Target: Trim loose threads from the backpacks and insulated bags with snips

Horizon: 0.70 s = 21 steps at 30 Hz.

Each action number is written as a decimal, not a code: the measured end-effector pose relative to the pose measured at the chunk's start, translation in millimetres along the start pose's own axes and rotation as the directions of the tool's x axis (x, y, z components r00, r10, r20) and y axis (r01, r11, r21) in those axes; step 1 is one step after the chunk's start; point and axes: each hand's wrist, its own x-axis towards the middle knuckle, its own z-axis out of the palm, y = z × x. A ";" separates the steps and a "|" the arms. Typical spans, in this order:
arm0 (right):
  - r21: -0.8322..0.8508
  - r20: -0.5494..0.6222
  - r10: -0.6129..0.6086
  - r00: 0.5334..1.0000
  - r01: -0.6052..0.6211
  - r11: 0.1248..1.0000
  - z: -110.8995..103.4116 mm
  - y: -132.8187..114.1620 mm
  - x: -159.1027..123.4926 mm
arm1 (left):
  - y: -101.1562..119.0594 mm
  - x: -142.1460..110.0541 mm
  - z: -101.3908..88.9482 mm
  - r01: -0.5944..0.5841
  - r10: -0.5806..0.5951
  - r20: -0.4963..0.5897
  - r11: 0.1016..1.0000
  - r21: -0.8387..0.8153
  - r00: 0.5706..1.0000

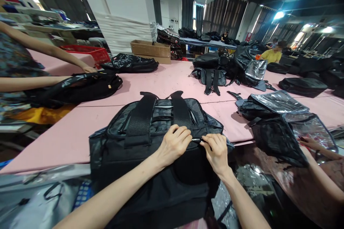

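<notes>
A large black backpack [163, 171] with grey camouflage parts lies in front of me, its lower part hanging over the table's near edge. Two wide mesh shoulder straps [142, 118] run across its top. My left hand [174, 145] is closed on the bag's fabric just below the right-hand strap. Close beside it, my right hand [217, 152] pinches the same edge with curled fingers. Between the two hands shows a short, thin, silvery strip [197, 139]; whether it is part of a zip or a small tool I cannot tell.
Pink cloth covers the long table [172, 78]. At left, another person's arms handle a black bag [91, 87]; at right, a person's hands hold an open backpack [276, 139]. More bags [212, 75], a cardboard box [150, 48] and a red crate [100, 55] stand farther back.
</notes>
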 end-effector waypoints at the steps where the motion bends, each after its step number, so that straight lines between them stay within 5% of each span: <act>1: -0.003 -0.002 -0.002 1.000 0.002 1.000 -0.2 0.7 0.2 | 0.0 0.9 0.3 -0.019 0.019 0.011 1.000 0.010 1.000; 13: -0.046 0.000 -0.060 0.998 0.060 0.997 3.9 -0.2 6.7 | -0.2 10.1 14.4 -0.051 0.046 0.146 0.998 0.033 0.988; 17: 0.086 0.029 0.044 0.999 -0.047 0.995 1.4 5.6 5.3 | -1.6 13.0 2.2 0.166 -0.143 0.117 0.961 -0.221 0.983; 21: 0.109 0.010 0.083 0.997 -0.083 0.991 -5.3 12.5 1.5 | -0.5 -1.4 -35.7 0.394 -0.371 0.160 0.731 -0.557 0.915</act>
